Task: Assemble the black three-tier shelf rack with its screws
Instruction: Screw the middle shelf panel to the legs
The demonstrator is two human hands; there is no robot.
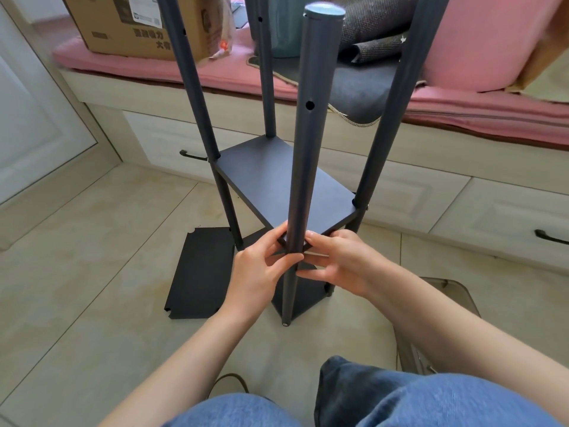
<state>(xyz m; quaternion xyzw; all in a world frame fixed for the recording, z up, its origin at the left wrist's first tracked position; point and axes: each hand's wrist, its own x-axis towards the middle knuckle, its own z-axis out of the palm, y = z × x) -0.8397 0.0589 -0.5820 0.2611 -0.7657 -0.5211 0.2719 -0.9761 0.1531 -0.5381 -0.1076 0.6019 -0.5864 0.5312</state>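
Here, both hands at work on the near corner of the rack: left hand (261, 260) pinching the near pole (303, 167) just where the middle shelf (277, 180) meets it, fingers curled round the tube and the shelf's corner; right hand (335, 260) curled in from the other side, fingertips against the same joint, possibly nipping a screw there, though too small to tell. Neither hand flat or slack.

Risks, judged from this:
- Misaligned hole. Shelf corner notch and pole hole hidden under the fingers; a screw started crooked likely to cross-thread or jam.
- Dropped screw. Pale tiled floor (92, 257) below, gaps under the bottom shelf (303, 298); a small part easily lost.
- Shelf corner sagging. Only fingers under that corner for now; any release before fastening and the corner drops, straining the far joints.
- Rack tipping. Tall, narrow, four poles reaching well above the shelves, top tier not yet on; a sideways push at the joint enough to rock it toward the pink cushion bench (462, 106).
- Pinched fingertip between pole and shelf edge.

Further out: spare shelf panel (200, 272) flat on the floor just left of the rack, easy to knee or scuff. Cardboard box (132, 26) on the bench behind, well apart. Denim-clad knees close below.
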